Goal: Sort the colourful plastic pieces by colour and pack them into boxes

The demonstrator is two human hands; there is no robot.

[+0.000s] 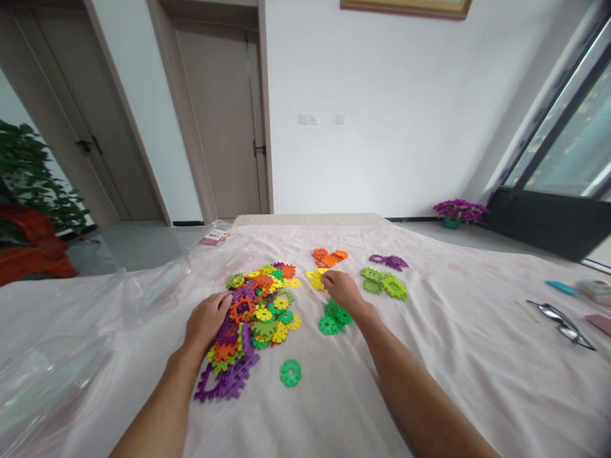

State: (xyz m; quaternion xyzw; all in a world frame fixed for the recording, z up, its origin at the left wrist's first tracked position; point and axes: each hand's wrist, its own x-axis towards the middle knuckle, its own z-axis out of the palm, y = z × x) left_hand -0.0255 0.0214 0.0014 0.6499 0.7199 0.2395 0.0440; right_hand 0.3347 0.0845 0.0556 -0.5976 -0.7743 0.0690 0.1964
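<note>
My left hand [209,322] rests against the left side of a mixed pile of plastic interlocking pieces [264,314]; its fingers lie along the purple and orange squares, partly hidden. The pile holds notched discs and toothed frames in purple, orange, yellow and green. My right hand [342,291] is closed in a pinch at a small group of yellow notched discs [317,280], its fingertips on a yellow disc. Just below that hand lie green discs [329,326], partly covered by the wrist. A single green disc [291,373] lies nearer to me.
Orange pieces [329,257], purple pieces [389,261] and lime-green pieces [384,284] form separate groups. Clear plastic packaging [157,286] spreads along the left. Glasses [563,324] and a blue object [563,288] lie at the right on the pale cloth [458,356].
</note>
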